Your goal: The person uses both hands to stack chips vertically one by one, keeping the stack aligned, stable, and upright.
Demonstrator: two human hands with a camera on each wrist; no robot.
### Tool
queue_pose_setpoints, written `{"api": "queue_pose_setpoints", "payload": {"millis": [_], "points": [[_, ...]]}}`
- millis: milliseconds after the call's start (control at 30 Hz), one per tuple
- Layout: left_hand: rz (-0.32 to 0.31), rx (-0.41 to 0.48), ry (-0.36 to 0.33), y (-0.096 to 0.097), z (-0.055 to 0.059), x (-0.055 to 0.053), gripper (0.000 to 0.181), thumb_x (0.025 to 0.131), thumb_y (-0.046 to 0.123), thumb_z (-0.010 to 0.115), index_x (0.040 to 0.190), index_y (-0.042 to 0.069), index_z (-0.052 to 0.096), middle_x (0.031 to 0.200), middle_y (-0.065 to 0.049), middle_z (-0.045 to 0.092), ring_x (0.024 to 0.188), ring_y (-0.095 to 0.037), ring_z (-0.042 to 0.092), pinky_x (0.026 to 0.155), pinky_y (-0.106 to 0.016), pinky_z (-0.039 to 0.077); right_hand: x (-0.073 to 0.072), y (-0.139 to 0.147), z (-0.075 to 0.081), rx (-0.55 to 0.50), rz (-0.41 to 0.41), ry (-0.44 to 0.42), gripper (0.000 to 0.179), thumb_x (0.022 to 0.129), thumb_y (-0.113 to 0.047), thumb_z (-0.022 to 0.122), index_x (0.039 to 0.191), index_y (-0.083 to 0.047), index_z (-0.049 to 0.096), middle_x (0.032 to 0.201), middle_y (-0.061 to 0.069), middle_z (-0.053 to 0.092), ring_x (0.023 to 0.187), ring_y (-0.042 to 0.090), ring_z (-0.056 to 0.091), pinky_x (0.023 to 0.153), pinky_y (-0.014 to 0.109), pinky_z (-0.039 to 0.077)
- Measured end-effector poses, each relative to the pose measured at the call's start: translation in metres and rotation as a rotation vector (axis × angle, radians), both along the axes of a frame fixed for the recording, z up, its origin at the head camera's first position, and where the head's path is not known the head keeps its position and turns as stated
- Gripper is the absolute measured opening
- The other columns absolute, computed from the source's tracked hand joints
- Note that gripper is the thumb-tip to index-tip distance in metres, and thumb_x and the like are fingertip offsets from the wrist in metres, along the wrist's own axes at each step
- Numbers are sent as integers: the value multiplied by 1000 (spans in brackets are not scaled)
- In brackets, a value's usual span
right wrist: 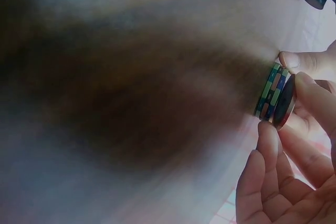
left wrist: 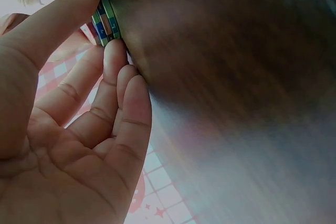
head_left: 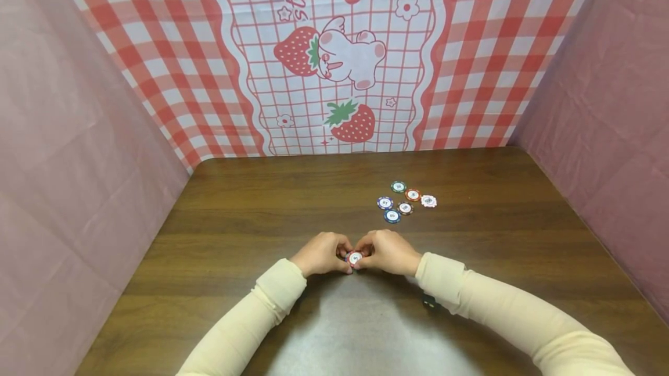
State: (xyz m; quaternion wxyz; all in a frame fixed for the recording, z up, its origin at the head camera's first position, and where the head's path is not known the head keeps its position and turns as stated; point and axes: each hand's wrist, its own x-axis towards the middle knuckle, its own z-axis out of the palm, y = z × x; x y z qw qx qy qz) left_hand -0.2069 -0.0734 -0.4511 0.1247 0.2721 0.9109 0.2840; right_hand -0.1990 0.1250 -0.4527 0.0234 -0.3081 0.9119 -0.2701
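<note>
A red poker chip (head_left: 355, 258) is being pinched by the right hand (head_left: 388, 252), a chip stack (right wrist: 269, 94) by the left hand (head_left: 320, 253); edges need aligning.

R-wrist view: chips (right wrist: 271, 92) part. hidden by fingers (right wrist: 268, 140) — tabletop (right wrist: 131, 103) v. blurry.

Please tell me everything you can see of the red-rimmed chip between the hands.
The red-rimmed chip is a round, flat disc, apparently plastic, its white centre printed with what looks like a 5. Pinched by the right hand, it tilts over a small stack of chips, seemingly touching it at one edge; its underside looks dark.
</note>
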Motion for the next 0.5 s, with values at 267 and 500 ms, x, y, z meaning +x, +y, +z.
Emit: {"api": "queue_pose_setpoints", "payload": {"millis": [267,500], "points": [[-3,-4,5,0,-1,0,29,69,19,88,92,13,71,81,5,70,74,-4,58,71,-23,46,0,-2,0,16,-5,2,20,74,-33,83,89,-21,76,72,-14,60,66,-2,49,59,19,40],[-9,0,16,0,-2,0,29,68,18,87,92,13,71,80,4,70,74,-4,58,71,-22,46,1,-4,0,35,-6,9,18,74,-31,82,88,-21,76,72,-14,61,66,-1,49,59,19,40]]}}
